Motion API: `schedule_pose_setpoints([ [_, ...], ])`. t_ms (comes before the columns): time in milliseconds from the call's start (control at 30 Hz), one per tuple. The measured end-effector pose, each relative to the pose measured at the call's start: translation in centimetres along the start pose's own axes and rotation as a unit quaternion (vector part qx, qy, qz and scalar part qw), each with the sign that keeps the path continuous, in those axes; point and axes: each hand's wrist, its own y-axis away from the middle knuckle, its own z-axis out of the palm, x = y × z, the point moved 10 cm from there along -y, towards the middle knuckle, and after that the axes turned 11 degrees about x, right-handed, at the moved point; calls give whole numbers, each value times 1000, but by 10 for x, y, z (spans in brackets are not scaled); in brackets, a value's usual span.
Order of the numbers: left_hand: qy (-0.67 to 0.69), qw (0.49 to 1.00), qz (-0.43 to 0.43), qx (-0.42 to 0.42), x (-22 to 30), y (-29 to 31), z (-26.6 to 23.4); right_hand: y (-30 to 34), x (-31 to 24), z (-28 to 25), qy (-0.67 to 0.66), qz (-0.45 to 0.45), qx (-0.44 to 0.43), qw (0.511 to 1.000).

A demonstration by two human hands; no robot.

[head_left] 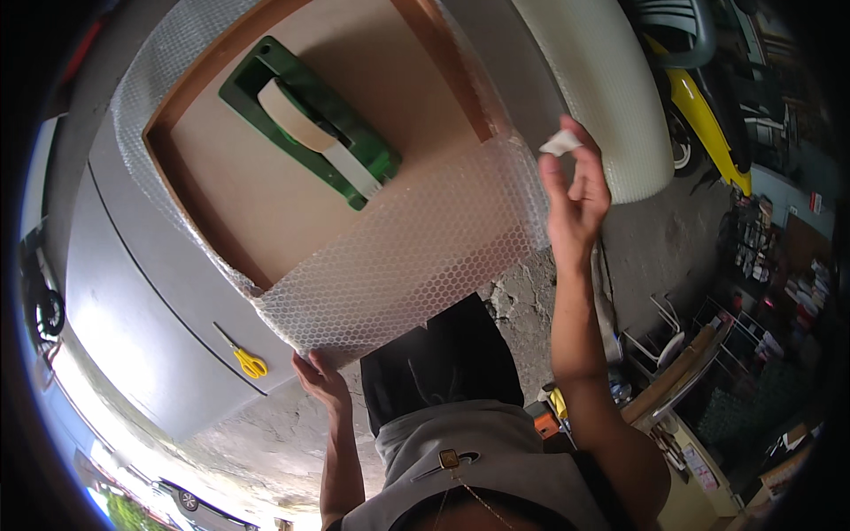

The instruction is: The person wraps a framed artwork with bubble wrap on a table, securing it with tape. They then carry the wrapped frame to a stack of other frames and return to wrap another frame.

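Observation:
A shallow brown-framed panel lies on the table in bubble wrap, whose near flap is folded over the panel's near side. Inside the frame rests a green tape dispenser with a roll of whitish tape. My left hand grips the wrap's near left corner, its fingertips partly hidden at the edge. Raised beside the wrap's right edge, my right hand pinches a short crumpled piece of white tape between thumb and fingers.
Yellow-handled scissors lie on the grey table at left. A large pale roll of wrapping material stands at the right, with a yellow and black machine beyond it. Cluttered shelves fill the far right.

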Motion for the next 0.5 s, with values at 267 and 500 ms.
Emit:
schedule_pose_setpoints([
  [267,-32,999,12,-29,1,-3,-1,89,114,-83,-84,245,132,957],
  [500,-28,996,42,-74,1,-13,-14,117,125,-92,-142,311,122,932],
])
